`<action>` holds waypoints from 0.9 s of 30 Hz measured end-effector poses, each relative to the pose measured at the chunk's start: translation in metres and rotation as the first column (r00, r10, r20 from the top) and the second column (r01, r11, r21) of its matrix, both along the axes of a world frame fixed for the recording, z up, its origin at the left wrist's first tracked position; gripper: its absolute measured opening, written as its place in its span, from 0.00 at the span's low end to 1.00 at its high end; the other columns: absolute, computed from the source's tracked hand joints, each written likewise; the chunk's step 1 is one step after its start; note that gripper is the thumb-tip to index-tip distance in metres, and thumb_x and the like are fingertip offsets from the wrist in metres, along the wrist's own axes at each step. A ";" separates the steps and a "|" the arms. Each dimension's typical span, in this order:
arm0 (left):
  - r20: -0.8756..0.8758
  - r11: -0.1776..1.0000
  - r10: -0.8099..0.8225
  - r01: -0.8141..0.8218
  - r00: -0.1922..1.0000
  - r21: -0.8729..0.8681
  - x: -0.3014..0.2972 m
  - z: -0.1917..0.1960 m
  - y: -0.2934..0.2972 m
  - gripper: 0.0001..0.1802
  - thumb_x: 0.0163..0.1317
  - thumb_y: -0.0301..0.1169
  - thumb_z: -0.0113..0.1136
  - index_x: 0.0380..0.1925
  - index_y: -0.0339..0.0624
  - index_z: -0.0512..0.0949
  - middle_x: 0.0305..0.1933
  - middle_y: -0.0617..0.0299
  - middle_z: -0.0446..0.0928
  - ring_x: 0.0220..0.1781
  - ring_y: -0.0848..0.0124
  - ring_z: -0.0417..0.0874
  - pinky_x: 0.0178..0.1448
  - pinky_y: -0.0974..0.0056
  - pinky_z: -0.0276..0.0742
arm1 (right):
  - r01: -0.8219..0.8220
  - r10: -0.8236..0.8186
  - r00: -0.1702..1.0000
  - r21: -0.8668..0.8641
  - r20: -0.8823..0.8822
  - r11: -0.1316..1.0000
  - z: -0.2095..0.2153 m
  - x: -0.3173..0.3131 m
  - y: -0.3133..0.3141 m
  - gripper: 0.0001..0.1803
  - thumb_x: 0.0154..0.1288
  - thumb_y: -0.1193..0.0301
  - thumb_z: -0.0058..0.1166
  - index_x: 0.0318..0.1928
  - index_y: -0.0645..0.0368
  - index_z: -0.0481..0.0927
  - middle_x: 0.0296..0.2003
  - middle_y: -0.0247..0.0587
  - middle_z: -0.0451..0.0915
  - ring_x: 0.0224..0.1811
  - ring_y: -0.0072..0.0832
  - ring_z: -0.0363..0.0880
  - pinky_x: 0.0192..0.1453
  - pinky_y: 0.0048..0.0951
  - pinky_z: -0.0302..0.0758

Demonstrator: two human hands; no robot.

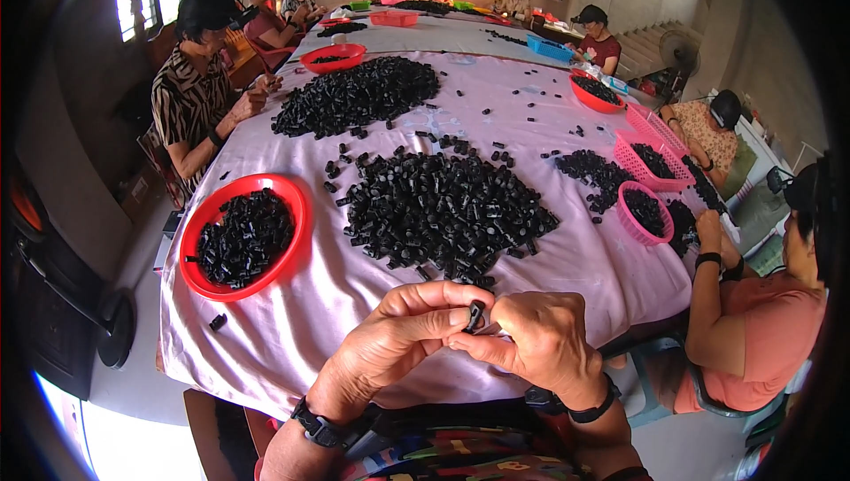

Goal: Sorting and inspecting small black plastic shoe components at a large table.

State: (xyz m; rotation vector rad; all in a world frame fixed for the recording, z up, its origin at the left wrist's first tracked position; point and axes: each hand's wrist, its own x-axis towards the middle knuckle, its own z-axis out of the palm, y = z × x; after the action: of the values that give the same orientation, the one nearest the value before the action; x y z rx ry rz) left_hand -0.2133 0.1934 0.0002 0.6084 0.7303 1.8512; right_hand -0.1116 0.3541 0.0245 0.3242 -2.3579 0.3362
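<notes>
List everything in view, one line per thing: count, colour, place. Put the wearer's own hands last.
table: one, long, covered in a pale pink cloth, running away from the wearer.
small black parts: too many to count, in heaps along the cloth, largest at centre.
round red tray: one, near left, holding black parts.
red bowl: one, far left by the second heap.
pink baskets: three at right, holding black parts.
blue tray: one, far right.
co-workers: about ten, seated along both sides and the far end.
left hand: one, pinching a small black piece.
right hand: one, on the same piece.
</notes>
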 end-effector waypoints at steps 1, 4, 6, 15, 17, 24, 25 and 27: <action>0.014 1.000 -0.007 0.006 1.000 0.020 0.000 0.000 0.000 0.16 0.64 0.24 0.56 0.52 0.33 0.75 0.46 0.60 0.79 0.47 0.74 0.79 0.54 0.70 0.75 | -0.031 0.030 0.999 -0.023 -0.018 0.999 0.001 0.001 0.001 0.24 0.47 0.55 0.71 0.18 0.56 0.70 0.12 0.34 0.70 0.12 0.29 0.71 0.16 0.29 0.67; 0.069 0.999 0.012 -0.015 0.998 0.039 0.001 -0.002 0.000 0.16 0.64 0.24 0.56 0.53 0.35 0.75 0.43 0.62 0.79 0.46 0.75 0.79 0.54 0.70 0.75 | -0.094 0.087 0.994 -0.117 -0.064 0.989 0.006 0.003 0.000 0.20 0.46 0.60 0.73 0.22 0.57 0.73 0.14 0.33 0.72 0.12 0.25 0.71 0.16 0.25 0.67; 0.067 0.999 0.032 -0.035 0.997 0.034 0.002 -0.002 0.002 0.16 0.64 0.24 0.56 0.53 0.36 0.75 0.43 0.62 0.79 0.45 0.75 0.79 0.53 0.71 0.75 | -0.120 0.104 0.990 -0.188 -0.093 0.975 0.008 0.004 -0.002 0.18 0.46 0.63 0.74 0.24 0.57 0.75 0.15 0.32 0.74 0.12 0.22 0.71 0.17 0.23 0.66; 0.063 0.996 0.044 -0.048 0.997 0.069 -0.001 -0.009 0.005 0.15 0.66 0.27 0.55 0.52 0.36 0.75 0.45 0.58 0.79 0.45 0.72 0.80 0.51 0.70 0.77 | -0.126 0.117 0.992 -0.214 -0.052 0.969 0.009 0.010 0.000 0.17 0.48 0.74 0.67 0.41 0.56 0.79 0.21 0.34 0.79 0.19 0.26 0.80 0.21 0.25 0.74; 0.065 0.996 0.032 -0.037 0.997 0.083 -0.001 -0.010 0.005 0.15 0.66 0.27 0.54 0.52 0.36 0.75 0.46 0.57 0.79 0.47 0.71 0.81 0.51 0.70 0.78 | -0.122 0.119 0.993 -0.200 -0.030 0.972 0.009 0.011 0.002 0.17 0.48 0.75 0.66 0.41 0.57 0.79 0.21 0.34 0.79 0.18 0.26 0.79 0.21 0.25 0.74; 0.088 1.000 0.001 -0.001 0.996 0.006 -0.003 -0.008 0.003 0.16 0.68 0.30 0.53 0.53 0.36 0.74 0.45 0.59 0.79 0.44 0.73 0.80 0.50 0.71 0.77 | -0.175 0.181 0.984 -0.247 -0.002 0.953 0.009 0.009 0.005 0.16 0.51 0.76 0.63 0.43 0.59 0.79 0.26 0.36 0.82 0.22 0.24 0.82 0.23 0.23 0.76; 0.079 1.000 -0.017 0.017 0.997 0.003 -0.004 -0.010 0.001 0.16 0.67 0.29 0.53 0.53 0.36 0.74 0.44 0.60 0.79 0.42 0.75 0.80 0.49 0.71 0.77 | -0.167 0.190 0.981 -0.349 0.033 0.922 0.010 0.009 0.004 0.16 0.53 0.76 0.62 0.44 0.60 0.79 0.29 0.37 0.83 0.25 0.24 0.83 0.25 0.22 0.78; 0.068 1.000 -0.010 0.009 0.998 0.010 -0.001 -0.005 0.002 0.16 0.67 0.29 0.54 0.54 0.36 0.73 0.43 0.61 0.79 0.40 0.76 0.79 0.49 0.72 0.77 | -0.135 0.198 0.976 -0.466 0.087 0.874 0.016 0.013 0.003 0.16 0.57 0.76 0.60 0.47 0.63 0.78 0.35 0.42 0.84 0.32 0.25 0.86 0.30 0.20 0.80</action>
State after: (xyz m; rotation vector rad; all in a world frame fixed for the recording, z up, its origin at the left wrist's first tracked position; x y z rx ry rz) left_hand -0.2139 0.1956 -0.0051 0.5515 0.6727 1.8586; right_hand -0.0981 0.3568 0.0404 0.2824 -2.2918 1.0080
